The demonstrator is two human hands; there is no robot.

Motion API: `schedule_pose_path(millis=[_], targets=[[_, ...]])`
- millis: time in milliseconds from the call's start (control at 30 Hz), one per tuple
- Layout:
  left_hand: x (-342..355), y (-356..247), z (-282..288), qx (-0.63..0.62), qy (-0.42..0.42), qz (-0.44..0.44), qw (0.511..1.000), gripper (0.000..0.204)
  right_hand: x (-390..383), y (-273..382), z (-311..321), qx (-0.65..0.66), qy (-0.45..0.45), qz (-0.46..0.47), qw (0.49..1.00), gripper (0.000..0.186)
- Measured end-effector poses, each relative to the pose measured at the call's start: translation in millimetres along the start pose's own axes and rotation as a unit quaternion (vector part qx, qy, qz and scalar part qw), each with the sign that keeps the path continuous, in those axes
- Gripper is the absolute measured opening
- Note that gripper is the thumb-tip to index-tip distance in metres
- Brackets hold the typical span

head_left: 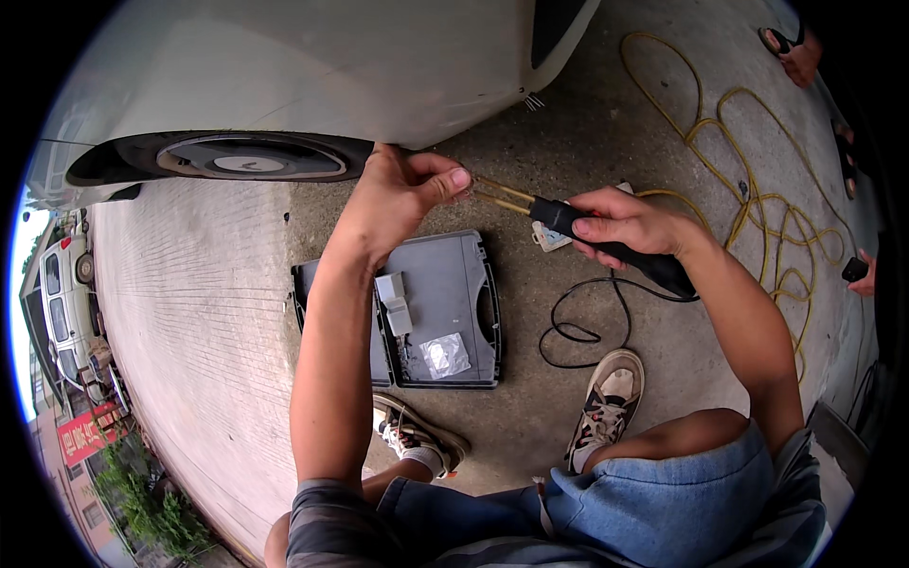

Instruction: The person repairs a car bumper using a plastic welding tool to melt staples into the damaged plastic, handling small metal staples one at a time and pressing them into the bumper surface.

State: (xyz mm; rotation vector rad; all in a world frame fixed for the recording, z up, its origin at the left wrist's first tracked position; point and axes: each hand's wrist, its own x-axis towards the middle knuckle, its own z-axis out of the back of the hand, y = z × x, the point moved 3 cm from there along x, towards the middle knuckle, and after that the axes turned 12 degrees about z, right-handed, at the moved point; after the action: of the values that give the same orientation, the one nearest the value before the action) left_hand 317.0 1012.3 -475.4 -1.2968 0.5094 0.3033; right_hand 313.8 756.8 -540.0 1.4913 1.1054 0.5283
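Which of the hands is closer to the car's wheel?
Left. The left hand is just past the wheel's right edge; the right hand is farther right, holding the black tool.

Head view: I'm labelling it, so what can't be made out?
Head view:
Grey rectangular plastic case: left part mostly behind left forearm.
Black tool with two brass-coloured prongs: handle partly covered by right hand.
Whether left hand pinches anything: too small to tell.

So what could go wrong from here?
The left hand is close to the metal prongs of the black tool, so a slip of the right hand could poke it, or burn it if they're hot; I can't tell. The black cord lies looped near the right shoe, so a step might snag it.
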Motion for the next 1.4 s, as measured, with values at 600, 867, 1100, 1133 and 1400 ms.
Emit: schedule_pose_path(millis=[600, 867, 1100, 1133, 1400], targets=[[10, 10, 6, 0.075, -0.02, -0.018, 0.997, 0.06, 6, -6, -4, 0.002, 0.001, 0.029, 1.0, 0.032], [26, 31, 2, 0.084, -0.143, -0.11, 0.98, 0.06, -14, -36, -13, 0.16, -0.12, -0.046, 0.979, 0.034], [39, 40, -7, 0.207, -0.404, -0.226, 0.862, 0.067, -62, -83, -16, 0.084, -0.244, -0.069, 0.964, 0.032], [41, 40, -11, 0.193, -0.441, -0.238, 0.844, 0.062, -66, -89, -15, 0.02, -0.259, -0.074, 0.963, 0.032], [51, 40, -22, 0.077, -0.4, -0.25, 0.878, 0.063, -147, -47, -18, 0.045, -0.347, -0.194, 0.917, 0.029]])
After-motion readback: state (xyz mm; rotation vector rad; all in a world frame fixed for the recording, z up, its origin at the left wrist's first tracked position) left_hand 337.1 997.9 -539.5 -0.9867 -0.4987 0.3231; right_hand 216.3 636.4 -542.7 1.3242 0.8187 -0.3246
